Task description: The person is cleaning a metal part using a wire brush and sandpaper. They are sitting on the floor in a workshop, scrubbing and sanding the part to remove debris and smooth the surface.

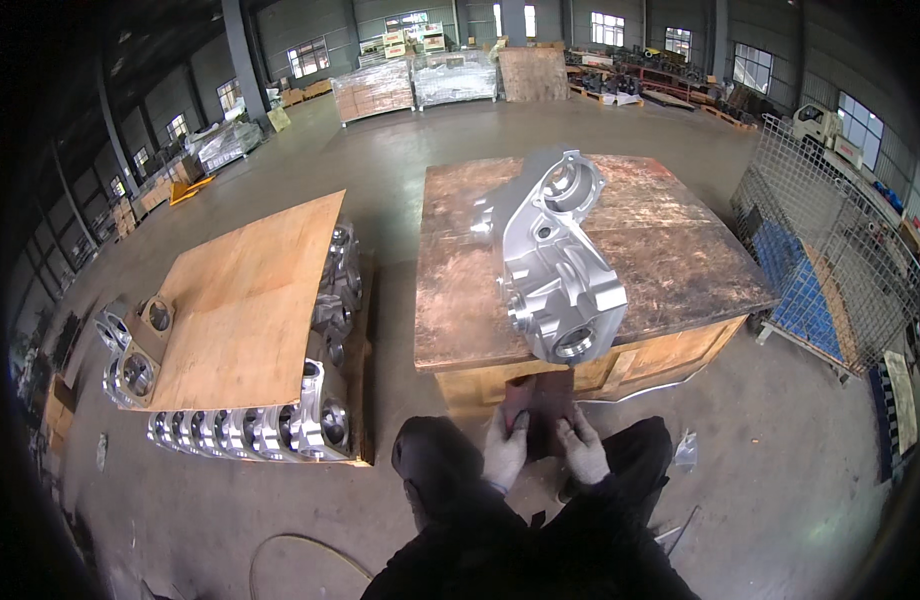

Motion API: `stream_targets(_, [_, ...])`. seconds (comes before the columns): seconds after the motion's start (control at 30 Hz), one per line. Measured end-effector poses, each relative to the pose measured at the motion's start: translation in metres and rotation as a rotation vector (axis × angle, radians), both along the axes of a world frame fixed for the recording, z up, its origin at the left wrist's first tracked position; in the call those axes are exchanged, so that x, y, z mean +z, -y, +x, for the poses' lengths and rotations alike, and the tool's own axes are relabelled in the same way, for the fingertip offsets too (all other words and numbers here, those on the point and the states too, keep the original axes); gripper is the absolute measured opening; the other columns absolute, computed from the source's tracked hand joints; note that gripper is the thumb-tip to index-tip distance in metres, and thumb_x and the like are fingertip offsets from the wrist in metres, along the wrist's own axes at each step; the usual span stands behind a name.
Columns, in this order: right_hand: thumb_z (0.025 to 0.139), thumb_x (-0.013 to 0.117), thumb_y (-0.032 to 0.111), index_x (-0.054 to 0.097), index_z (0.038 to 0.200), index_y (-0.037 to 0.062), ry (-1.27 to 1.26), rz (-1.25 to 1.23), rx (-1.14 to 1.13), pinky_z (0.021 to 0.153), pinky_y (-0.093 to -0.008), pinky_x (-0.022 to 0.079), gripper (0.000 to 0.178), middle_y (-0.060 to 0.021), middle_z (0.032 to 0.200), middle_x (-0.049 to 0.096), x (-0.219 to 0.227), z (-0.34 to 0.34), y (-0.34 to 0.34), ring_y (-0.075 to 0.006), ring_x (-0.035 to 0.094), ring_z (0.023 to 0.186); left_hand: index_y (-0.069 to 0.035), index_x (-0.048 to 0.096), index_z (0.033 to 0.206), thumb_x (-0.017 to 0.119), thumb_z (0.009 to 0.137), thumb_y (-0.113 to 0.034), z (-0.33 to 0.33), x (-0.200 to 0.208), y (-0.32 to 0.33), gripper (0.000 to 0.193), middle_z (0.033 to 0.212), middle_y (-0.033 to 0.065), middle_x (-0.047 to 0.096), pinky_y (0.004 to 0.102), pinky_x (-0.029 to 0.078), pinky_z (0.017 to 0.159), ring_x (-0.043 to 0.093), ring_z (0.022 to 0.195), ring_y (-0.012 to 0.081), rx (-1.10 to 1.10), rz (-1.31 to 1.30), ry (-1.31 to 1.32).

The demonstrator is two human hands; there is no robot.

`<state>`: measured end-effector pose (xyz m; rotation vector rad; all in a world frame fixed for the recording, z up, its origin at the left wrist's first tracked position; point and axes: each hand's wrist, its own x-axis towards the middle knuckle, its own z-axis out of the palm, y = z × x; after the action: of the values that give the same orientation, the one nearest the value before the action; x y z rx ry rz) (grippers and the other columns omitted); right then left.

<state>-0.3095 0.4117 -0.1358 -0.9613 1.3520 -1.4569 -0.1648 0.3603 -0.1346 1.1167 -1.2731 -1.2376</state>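
Observation:
A reddish-brown sheet (542, 402), like sandpaper, is held between my two gloved hands, low in front of the wooden crate. My left hand (504, 450) pinches its left side with the thumb on top. On the right side my right hand (585, 448) grips it the same way. Just beyond the sheet, a large silver metal casting (552, 268) with round bores rests on the crate top (670, 270), its near end close to the front edge. Neither hand touches the casting.
To the left, a plywood sheet (250, 300) covers a pallet of similar castings (325, 410), with more castings (135, 370) at its left edge. A wire mesh cage (830, 240) stands right of the crate. A hose (300, 538) lies on the floor at lower left.

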Motion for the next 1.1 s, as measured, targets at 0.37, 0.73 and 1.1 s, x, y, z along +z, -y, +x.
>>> stream_targets(0.37, [0.103,0.061,0.037,0.024,0.164,0.0031,-0.574,-0.039,0.083,0.119,-0.0457,0.037,0.080,-0.0287,0.161,0.038,0.014,0.025,-0.005,-0.0419,0.042,0.145,-0.006,0.037,0.159,0.034,0.107,-0.066,-0.009,-0.008,-0.007,0.079,0.152,0.0099,0.052,0.0390,0.038,0.119,0.050,0.138,0.0238,-0.487,0.416,-0.764])
stream_targets(0.73, [0.093,0.074,0.031,0.024,0.163,-0.0010,-0.769,-0.183,0.071,0.122,-0.0440,0.035,0.091,-0.0300,0.160,0.038,0.021,-0.003,0.006,-0.0445,0.037,0.150,-0.007,0.024,0.164,0.035,0.106,-0.069,-0.006,0.029,0.013,0.086,0.166,0.0113,0.034,0.0402,0.024,0.127,0.033,0.152,0.0262,-0.721,0.587,-0.766])
stream_targets(1.1, [0.077,0.069,0.009,0.060,0.142,0.0204,-1.547,-0.301,-0.126,0.084,-0.0448,0.060,0.067,-0.0027,0.155,0.054,0.094,-0.080,0.024,-0.0379,0.065,0.103,-0.001,0.072,0.119,0.050,0.109,-0.018,0.009,0.132,0.075,0.030,0.097,0.0095,0.077,0.0317,0.053,0.096,0.071,0.098,0.0203,-0.297,-0.122,0.503])
